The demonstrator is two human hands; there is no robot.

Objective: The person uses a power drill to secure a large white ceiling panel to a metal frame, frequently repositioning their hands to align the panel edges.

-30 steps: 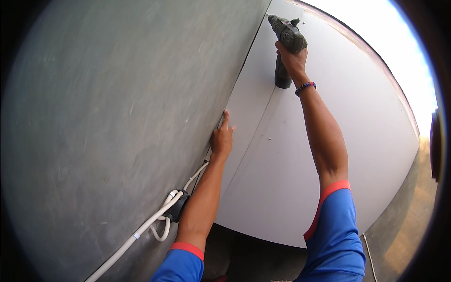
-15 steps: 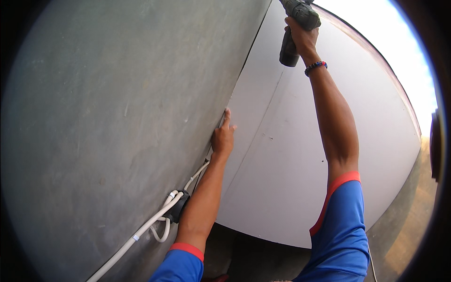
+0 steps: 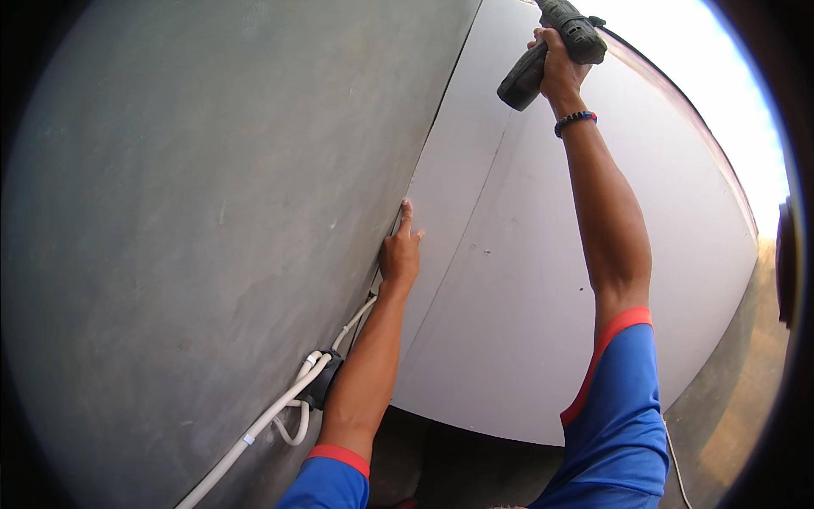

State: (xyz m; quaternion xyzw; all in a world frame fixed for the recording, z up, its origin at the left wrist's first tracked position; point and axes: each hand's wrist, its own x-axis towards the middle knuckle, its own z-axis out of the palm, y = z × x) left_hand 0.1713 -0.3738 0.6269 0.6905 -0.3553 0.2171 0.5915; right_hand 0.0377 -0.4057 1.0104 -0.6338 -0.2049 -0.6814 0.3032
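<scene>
High up at the right, my right hand (image 3: 560, 69) is closed round the grip of a dark cordless drill (image 3: 521, 76). The drill's body points up, and its tip lies at the picture's top edge, too cut off to tell what it touches. Lower down, my left hand (image 3: 399, 253) rests against the pale grey panel (image 3: 526, 322), close to the seam with the grey wall (image 3: 212, 212). Its index finger reaches up along that seam and the thumb stands apart; the other fingers are partly hidden. Nothing shows in this hand.
White conduit pipes (image 3: 254, 428) run up the wall to a black junction box (image 3: 320, 382) beside my left forearm. A dark gap lies below the panel's lower edge. A thin cable (image 3: 676, 458) hangs at the lower right, and bright sky shows past the panel's far edge.
The drill has shifted slightly right and turned, so its battery end now swings out to the left. My left hand keeps almost the same place on the panel.
</scene>
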